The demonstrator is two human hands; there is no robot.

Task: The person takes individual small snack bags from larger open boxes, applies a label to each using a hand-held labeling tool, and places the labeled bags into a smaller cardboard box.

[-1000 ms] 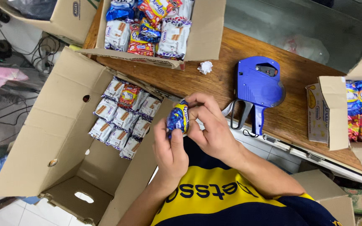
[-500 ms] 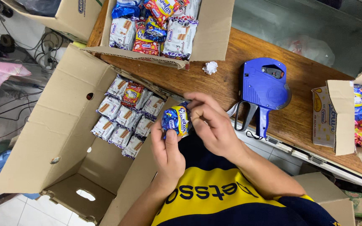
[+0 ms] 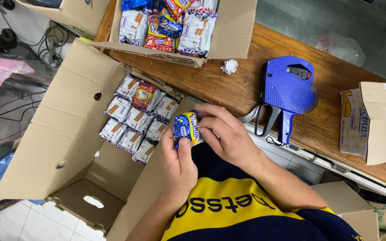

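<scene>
A small blue and yellow snack packet (image 3: 186, 127) sits between both my hands, close to my chest. My left hand (image 3: 178, 163) grips it from below with the thumb up along its face. My right hand (image 3: 226, 135) covers its right side, fingers curled over the top edge. Just left of the packet, an open cardboard box (image 3: 63, 134) on the floor holds several white and red snack packets (image 3: 135, 118) stacked against its far wall. A blue price-label gun (image 3: 287, 93) lies on the wooden table (image 3: 228, 89), to the right of my hands.
A second cardboard box (image 3: 228, 31) on the table's far side holds more snack packets. A crumpled white paper ball (image 3: 229, 67) lies beside it. At the right edge another box (image 3: 374, 120) shows blue and red packets. Cables and a pink cloth lie on the floor at left.
Both hands have stayed together on the packet, turning it slightly so its front faces up. The camera has shifted a little; the label gun has not moved.
</scene>
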